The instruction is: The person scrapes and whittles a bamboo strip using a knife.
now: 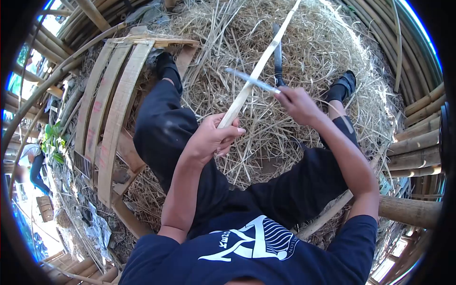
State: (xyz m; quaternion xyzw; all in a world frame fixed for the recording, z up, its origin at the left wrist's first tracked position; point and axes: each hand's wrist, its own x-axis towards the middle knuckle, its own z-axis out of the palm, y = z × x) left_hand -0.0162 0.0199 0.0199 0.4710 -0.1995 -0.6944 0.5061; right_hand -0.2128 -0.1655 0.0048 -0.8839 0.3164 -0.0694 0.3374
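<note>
My left hand (214, 137) is wrapped round the near end of a long pale bamboo strip (262, 61), which slants up and away to the top of the view. In my right hand (299, 105) is a knife (251, 80), its handle mostly hidden by my fingers. The knife's narrow blade points left and crosses the strip a little beyond my left hand. Past the knife lies a second, larger blade with a dark handle (278, 57), on the shavings just right of the strip.
Bamboo shavings (209, 52) cover the ground between my outstretched legs. A slatted wooden crate (116, 109) stands beside my left-side leg. Stacked bamboo poles (415, 142) line the right, and a thick pole (411, 211) lies behind my right elbow. Another person (37, 166) is at the far left.
</note>
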